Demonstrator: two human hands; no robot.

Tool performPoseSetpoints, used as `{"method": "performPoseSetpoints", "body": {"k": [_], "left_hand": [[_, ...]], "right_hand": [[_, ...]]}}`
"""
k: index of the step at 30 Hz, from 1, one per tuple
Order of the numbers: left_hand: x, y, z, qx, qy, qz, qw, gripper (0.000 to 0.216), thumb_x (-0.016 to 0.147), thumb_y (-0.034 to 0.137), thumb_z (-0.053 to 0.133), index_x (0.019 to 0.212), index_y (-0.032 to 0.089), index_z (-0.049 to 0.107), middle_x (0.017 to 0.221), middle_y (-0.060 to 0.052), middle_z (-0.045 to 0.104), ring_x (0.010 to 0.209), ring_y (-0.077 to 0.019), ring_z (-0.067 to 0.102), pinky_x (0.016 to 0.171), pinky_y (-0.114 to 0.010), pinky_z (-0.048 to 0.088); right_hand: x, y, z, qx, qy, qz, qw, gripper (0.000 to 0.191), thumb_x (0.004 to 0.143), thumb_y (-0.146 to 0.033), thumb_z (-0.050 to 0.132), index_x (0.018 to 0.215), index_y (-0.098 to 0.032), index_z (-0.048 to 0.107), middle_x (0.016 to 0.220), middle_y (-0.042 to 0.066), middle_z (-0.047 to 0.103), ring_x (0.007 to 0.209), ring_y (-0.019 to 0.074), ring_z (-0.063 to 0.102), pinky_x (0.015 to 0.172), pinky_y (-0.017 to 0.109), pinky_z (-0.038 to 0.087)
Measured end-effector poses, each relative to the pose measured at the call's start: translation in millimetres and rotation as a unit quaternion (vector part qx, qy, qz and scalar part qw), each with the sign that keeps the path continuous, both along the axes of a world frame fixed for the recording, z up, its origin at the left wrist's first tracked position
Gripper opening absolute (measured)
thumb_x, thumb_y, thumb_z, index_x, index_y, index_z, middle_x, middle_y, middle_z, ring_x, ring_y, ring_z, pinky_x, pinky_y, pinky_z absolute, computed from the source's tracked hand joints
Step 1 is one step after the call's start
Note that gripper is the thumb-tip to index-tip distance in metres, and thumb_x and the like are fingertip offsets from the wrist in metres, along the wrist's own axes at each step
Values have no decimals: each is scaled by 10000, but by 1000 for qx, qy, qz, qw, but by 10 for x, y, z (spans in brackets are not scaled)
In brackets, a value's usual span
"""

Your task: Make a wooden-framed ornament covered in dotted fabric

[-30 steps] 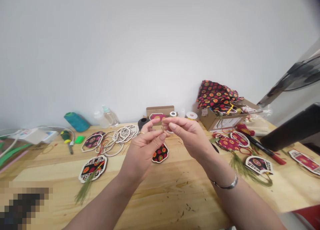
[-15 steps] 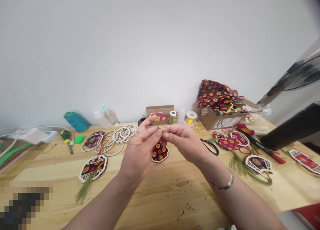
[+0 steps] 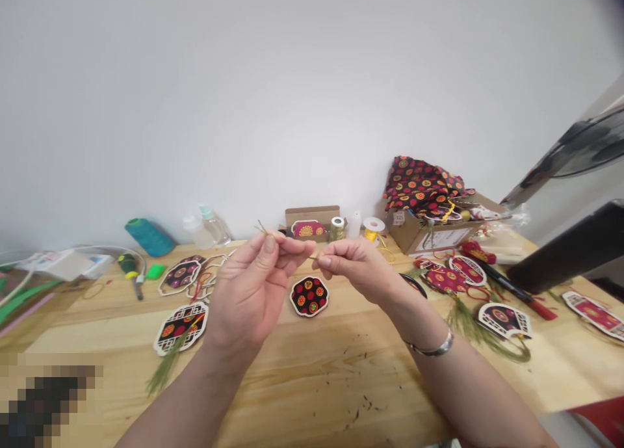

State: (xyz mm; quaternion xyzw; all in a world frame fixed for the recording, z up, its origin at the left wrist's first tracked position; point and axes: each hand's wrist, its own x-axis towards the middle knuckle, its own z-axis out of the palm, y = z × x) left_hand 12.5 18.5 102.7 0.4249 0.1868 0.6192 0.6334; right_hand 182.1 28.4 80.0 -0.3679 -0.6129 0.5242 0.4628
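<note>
Between thumb and fingers, my left hand (image 3: 256, 279) pinches a thin olive-brown cord (image 3: 261, 227), whose loose ends poke out above the thumb. My right hand (image 3: 353, 266) is closed on another stretch of that cord, which shows briefly in the gap between the hands. Below them a scalloped ornament (image 3: 309, 296), black cloth with red and yellow flowers and a pale rim, lies flat on the wooden table (image 3: 292, 383). Neither hand touches it. The middle of the cord is hidden behind my left fingers.
At left lie a tasselled ornament (image 3: 181, 328), a screwdriver (image 3: 129, 269) and a teal thread cone (image 3: 149, 237). Behind stand thread spools (image 3: 337, 229) and a small cardboard box (image 3: 312, 212). A larger box (image 3: 424, 237) with patterned cloth, more ornaments (image 3: 504, 321) and a black cylinder (image 3: 565, 246) are at right.
My hands have drawn apart, the left moving leftward and the right staying near its place. The cord now shows between and above the fingers, and the ornament below is fully uncovered.
</note>
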Motion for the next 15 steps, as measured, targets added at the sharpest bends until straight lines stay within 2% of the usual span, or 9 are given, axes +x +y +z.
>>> {"method": "performPoseSetpoints", "body": {"k": [5,11,15], "left_hand": [[-81,-31,88,36,-25,9,999,90,860,206,703,784,158,697,650,52,629,682,-89,658,909,-342,588],[-77,-52,137,27,-46,5,999,72,821,195,747,796,154,694,592,65,595,552,-49,566,723,-238,615],[-66,-53,160,19,-53,19,998,97,775,176,788,785,138,699,569,59,593,488,-29,493,580,-159,563]], "right_hand": [[82,51,15,-11,-4,-4,1000,287,750,-424,693,622,-177,622,629,-13,593,648,117,528,700,287,410],[151,59,46,-4,-15,-15,1000,290,739,-418,703,605,-174,622,612,-10,601,642,115,520,669,275,405],[192,61,56,-4,-35,-28,999,275,750,-398,697,616,-168,628,631,-1,616,658,120,536,667,276,406]]}}
